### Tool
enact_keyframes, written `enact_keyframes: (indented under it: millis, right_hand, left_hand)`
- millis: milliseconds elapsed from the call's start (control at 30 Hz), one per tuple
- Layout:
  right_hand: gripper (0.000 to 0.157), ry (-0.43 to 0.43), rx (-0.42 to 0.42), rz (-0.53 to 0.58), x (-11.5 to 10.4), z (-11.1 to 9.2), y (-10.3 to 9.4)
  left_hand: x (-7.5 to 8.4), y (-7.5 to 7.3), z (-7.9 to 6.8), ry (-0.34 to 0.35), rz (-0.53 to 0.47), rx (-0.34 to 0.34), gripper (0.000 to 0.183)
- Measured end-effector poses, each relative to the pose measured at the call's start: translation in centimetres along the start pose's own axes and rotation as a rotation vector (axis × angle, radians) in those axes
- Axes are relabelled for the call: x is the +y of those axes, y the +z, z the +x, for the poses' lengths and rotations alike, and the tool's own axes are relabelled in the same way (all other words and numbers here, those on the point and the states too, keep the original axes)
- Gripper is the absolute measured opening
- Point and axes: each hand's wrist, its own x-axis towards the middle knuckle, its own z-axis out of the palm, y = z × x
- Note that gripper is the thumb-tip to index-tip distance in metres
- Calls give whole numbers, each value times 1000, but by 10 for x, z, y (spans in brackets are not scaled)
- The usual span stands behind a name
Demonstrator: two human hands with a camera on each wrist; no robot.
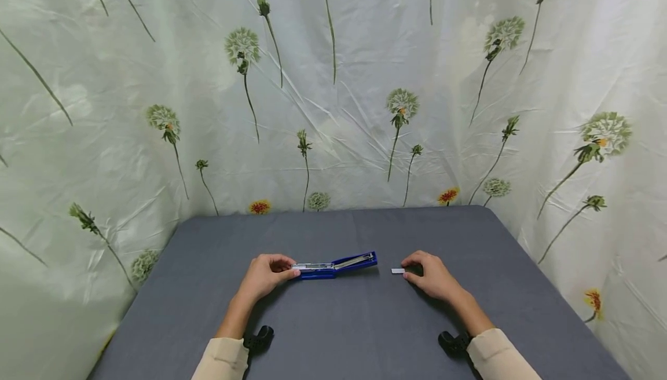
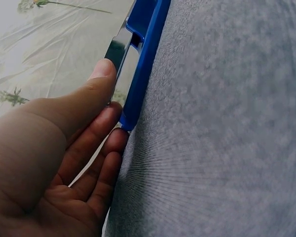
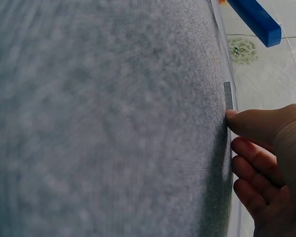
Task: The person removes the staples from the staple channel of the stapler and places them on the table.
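Observation:
A blue stapler (image 1: 319,274) lies folded open on the grey table, its metal magazine showing and its blue top swung out to the right. At its left end my left hand (image 1: 262,277) pinches it between thumb and fingers. The left wrist view shows the thumb (image 2: 102,74) on the stapler's shiny metal part, just above the blue base (image 2: 144,74). My right hand (image 1: 431,276) pinches one end of a small grey strip of staples (image 1: 398,271), right of the stapler. Seen from the right wrist, this strip (image 3: 228,94) sits at the table surface beyond the thumb tip.
A grey cloth covers the table (image 1: 354,333). Behind and beside it hangs a pale curtain (image 1: 354,136) printed with dandelions. The stapler's raised blue end (image 3: 266,29) stands above the table, a short gap from the staples. Black straps (image 1: 259,340) circle both wrists.

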Motion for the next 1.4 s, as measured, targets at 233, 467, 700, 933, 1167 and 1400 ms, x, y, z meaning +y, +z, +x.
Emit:
enact_keyframes:
  millis: [233,467,700,933,1167,1400]
  right_hand:
    - [20,30,44,37,-9,4,-3]
    - [23,27,113,131,-31,16,-4]
    - [21,-6,136,183,-56,34,-2]
    - [19,-19,120,239,-78,48,7]
    - [20,-31,93,268,-102,61,17]
    - [19,-44,70,286,-119,70,28]
  left_hand:
    - [-1,1,1,-12,-8,6,18]
    - [-3,0,0,-27,-33,-8,18]
    - [-2,0,2,-36,-36,-10,18]
    - [-2,0,2,-35,-47,-15,17]
    - [-2,-1,2,-40,-49,-18,18]
    - [0,-1,1,-53,-40,-19,18]
